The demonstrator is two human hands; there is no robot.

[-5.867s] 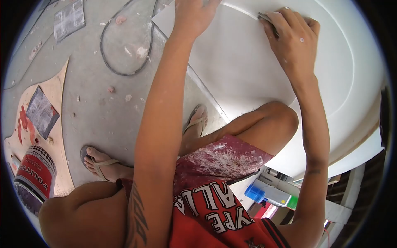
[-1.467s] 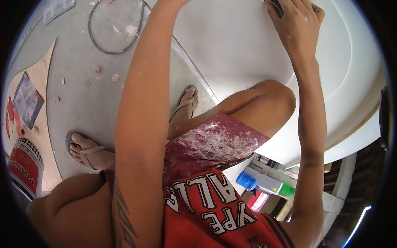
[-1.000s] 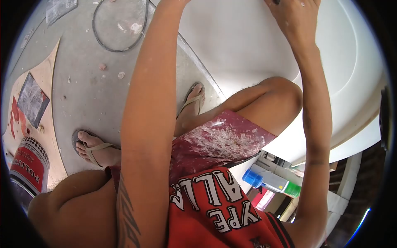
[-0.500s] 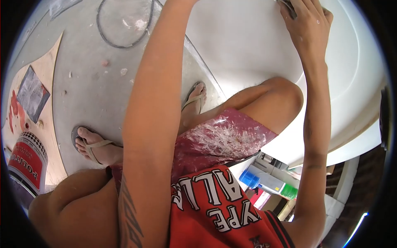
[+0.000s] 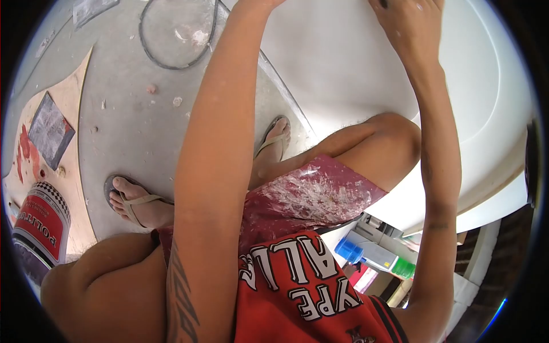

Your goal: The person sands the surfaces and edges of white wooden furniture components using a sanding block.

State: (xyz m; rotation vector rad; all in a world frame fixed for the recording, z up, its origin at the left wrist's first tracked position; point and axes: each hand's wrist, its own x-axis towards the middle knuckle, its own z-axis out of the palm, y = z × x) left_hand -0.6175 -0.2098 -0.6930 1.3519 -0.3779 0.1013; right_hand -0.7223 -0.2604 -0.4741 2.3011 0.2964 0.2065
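My right hand is at the top edge, over a large smooth white curved surface. Its fingertips are cut off by the frame, and a small dark bit of something shows by the thumb. Of my left hand only the base shows at the top edge, near the left border of the white surface; its fingers are out of the picture. My left forearm crosses above my dusty maroon shorts.
On the left, a dark flat square lies on a red-stained wooden board, beside a red-labelled can. A thin dark loop rests on the grey floor. A blue-capped container stands behind my right side.
My right hand has moved up and slightly left, so less of the grey item in it shows. My left forearm has shifted slightly right. The floor objects appear slightly further right.
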